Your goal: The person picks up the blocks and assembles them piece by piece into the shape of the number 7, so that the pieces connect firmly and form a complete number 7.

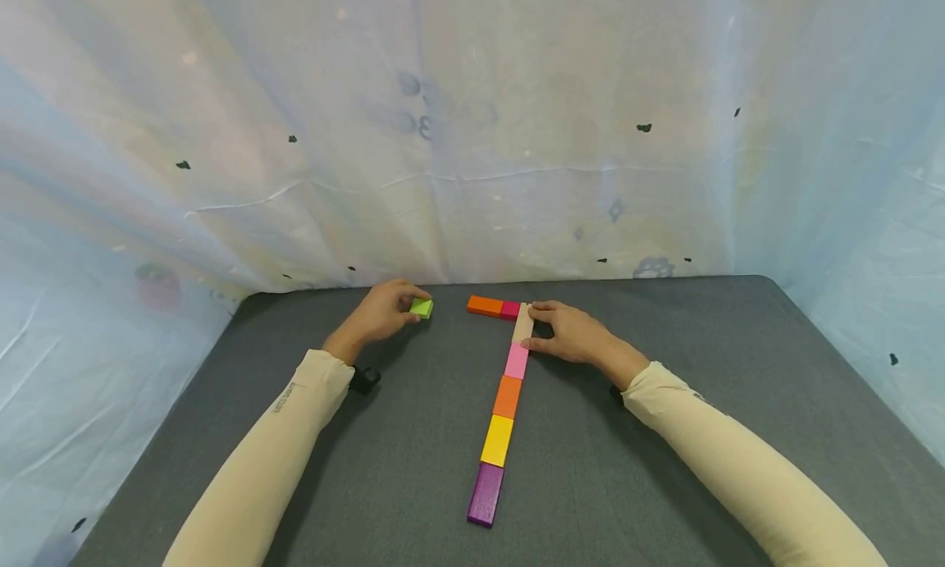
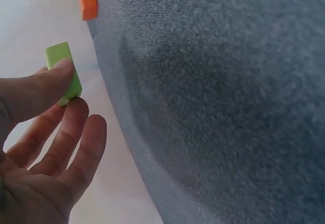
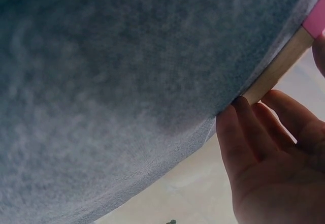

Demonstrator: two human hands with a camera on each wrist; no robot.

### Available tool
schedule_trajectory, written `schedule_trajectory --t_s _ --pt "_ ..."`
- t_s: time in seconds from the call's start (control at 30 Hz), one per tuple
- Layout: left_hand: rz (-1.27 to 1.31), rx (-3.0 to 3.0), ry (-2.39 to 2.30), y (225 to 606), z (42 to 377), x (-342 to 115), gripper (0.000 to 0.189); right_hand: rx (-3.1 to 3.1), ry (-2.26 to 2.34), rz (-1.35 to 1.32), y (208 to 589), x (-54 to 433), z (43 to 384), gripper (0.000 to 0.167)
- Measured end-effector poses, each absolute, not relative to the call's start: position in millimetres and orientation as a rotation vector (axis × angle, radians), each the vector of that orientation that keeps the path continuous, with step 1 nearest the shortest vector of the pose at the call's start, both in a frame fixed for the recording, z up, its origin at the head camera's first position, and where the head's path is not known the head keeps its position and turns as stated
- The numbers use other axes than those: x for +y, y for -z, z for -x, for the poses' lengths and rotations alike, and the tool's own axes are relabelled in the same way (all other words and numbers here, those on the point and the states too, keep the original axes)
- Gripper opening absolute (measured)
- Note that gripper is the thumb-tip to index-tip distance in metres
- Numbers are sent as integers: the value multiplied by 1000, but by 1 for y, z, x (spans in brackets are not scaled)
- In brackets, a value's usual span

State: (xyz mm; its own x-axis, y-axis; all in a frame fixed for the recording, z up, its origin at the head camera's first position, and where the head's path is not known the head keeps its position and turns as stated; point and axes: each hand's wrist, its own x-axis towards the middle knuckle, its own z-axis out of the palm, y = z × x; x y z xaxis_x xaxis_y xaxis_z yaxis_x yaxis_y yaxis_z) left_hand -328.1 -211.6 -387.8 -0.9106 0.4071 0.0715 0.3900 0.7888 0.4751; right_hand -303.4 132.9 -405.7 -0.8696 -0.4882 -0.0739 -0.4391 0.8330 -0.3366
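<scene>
A light green block (image 2: 60,56) is pinched between the thumb and fingers of my left hand (image 1: 386,309), near the table's far edge; in the left wrist view it looks raised off the grey surface. My right hand (image 1: 578,334) holds a plain wooden block (image 1: 522,324), fingers at its far end and thumb near its join with a pink block (image 1: 518,360). From there a row runs toward me: an orange block (image 1: 507,397), a yellow block (image 1: 497,441) and a purple block (image 1: 486,495). Left of the wooden block's far end lie a red block (image 1: 510,310) and another orange block (image 1: 485,305).
The blocks lie on a dark grey table (image 1: 413,485) with rounded far corners. A pale printed curtain (image 1: 472,140) hangs behind the far edge and along both sides. A gap of grey surface separates the green block from the far orange block.
</scene>
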Motion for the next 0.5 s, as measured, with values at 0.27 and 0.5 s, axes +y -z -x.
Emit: schedule_trajectory --t_s 0.27,0.5 --pt "-668 2937 -694 392 340 -206 37 2859 467 720 408 133 305 75" --pt "-697 2917 -579 406 351 -202 36 2864 468 734 412 135 306 74"
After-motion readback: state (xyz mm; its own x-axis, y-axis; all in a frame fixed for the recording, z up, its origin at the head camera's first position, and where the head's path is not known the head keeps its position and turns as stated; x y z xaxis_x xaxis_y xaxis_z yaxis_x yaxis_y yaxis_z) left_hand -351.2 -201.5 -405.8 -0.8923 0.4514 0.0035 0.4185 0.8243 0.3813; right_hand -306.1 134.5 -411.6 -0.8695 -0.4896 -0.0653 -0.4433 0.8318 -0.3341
